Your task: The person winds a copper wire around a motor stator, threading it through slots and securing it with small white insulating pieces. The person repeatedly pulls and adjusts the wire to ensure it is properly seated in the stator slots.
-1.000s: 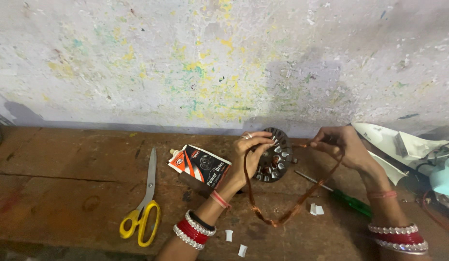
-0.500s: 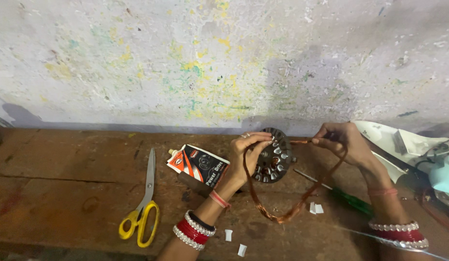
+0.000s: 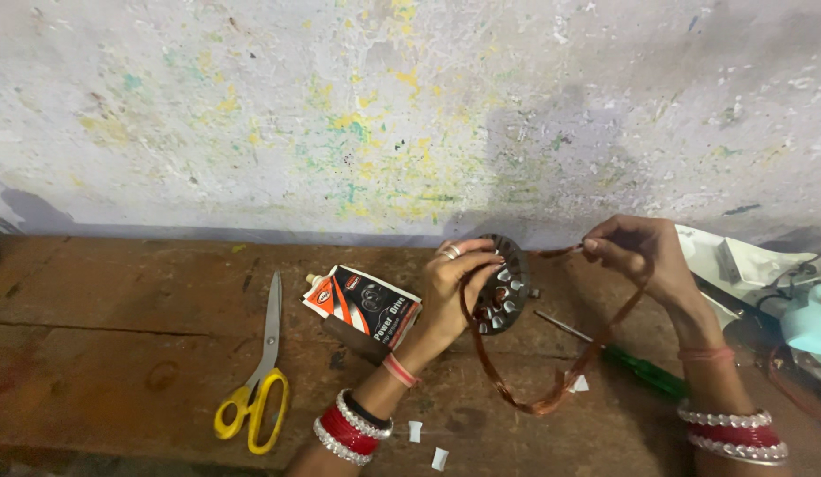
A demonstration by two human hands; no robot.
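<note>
At the far left, a pair of scissors [image 3: 254, 380] with yellow handles lies on the worn brown wooden bench [image 3: 101, 309], blades pointing away toward the paint-flecked wall [image 3: 340, 115]. Just to the right of them a flat orange, black and white pouch [image 3: 364, 305] with a small nozzle rests at a slant, its right edge close to the left hand's wrist. A few small white paper scraps [image 3: 416, 431] lie on the wood below that forearm, which wears red and pearl-white bangles. The left hand [image 3: 454, 283] is curled around the rim of a round dark metal stator core [image 3: 500, 283], which stands on edge near the wall; the fingers are pressed together over its top, thumb side behind, gripping it firmly. A loop of copper wire [image 3: 552, 402] hangs from the core, sags down toward the bench and rises again to the right. The right hand [image 3: 644, 256], held up beside the core and apart from it, pinches the upper end of that wire loop between thumb and fingertips. Under the loop a green-handled screwdriver [image 3: 644, 375] lies on the wood, its thin shaft pointing up-left toward the core. At the far right edge sit a white object and a pale blue one, partly cut off and too unclear to name
</note>
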